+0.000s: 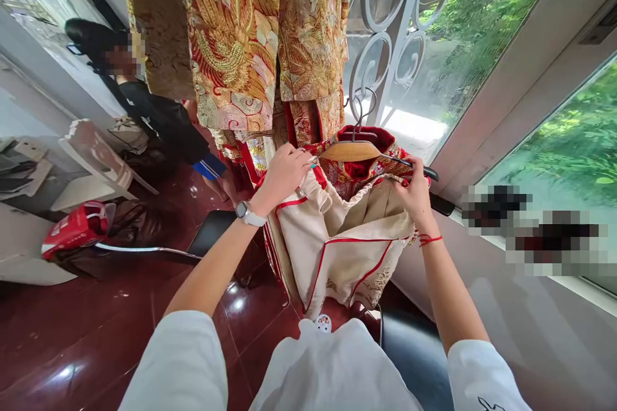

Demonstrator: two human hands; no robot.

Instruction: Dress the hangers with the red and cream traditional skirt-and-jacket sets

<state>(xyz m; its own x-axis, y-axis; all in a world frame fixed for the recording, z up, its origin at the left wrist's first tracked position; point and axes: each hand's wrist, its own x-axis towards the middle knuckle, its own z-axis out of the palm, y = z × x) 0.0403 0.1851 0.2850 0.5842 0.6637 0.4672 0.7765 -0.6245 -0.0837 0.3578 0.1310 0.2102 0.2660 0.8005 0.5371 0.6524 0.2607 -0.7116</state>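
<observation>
A cream skirt point(357, 263) with red piping and a gathered waistband hangs in front of me, its waist partly open. At the waistband's left side, my left hand point(288, 173) has its fingers closed on the cloth. My right hand point(415, 191) pinches the right side of the waistband, beside the black end of a hanger point(424, 170). Just behind the waist is a wooden hanger point(349, 152), in front of a red embroidered jacket point(380, 136). My fingers hide parts of the waistband and the hanger ends.
Gold embroidered garments point(236, 38) hang above. A black chair point(409, 347) stands close at my right, another black seat point(212, 234) to the left. A person point(159, 115) in dark clothes is at the left, near a white chair point(99, 160). Windows point(501, 13) line the right.
</observation>
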